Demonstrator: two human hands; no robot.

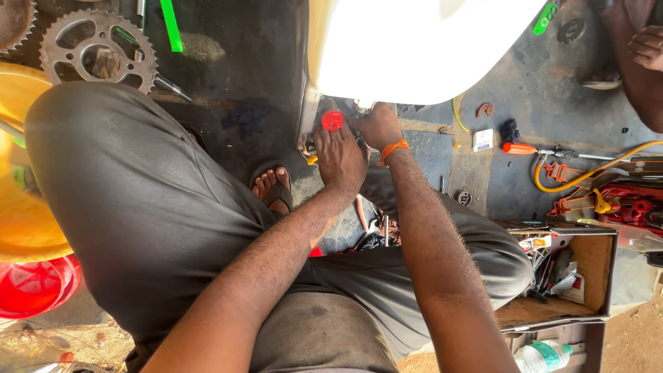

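Squatting over a dark, greasy floor (228, 69), the person reaches both hands to the underside of a large white body panel (414, 41) at twelve o'clock. The left hand (340, 157) lies palm-down with its fingers pressed together and pointing up toward a small red part (332, 120), which sits just at the fingertips below the panel's lower edge — whether the fingers actually grip it cannot be told. The right hand (378, 124), an orange band (393, 149) on its wrist, is just beside it at one o'clock, curled in against the panel's bottom edge; its fingers are tucked out of sight, so what they pinch cannot be told.

A sandalled foot (273, 186) shows at nine o'clock of the hands. A toothed sprocket (98, 48) lies at ten o'clock, with a yellow basin (21, 207) and a red bowl (31, 287) at the left edge. At three o'clock an orange-handled screwdriver (528, 148) and a yellow hose (587, 173) lie on the floor — below them, at four o'clock, an open cardboard box (594, 262) of tools. Another person's hand (648, 45) is at the top right corner.
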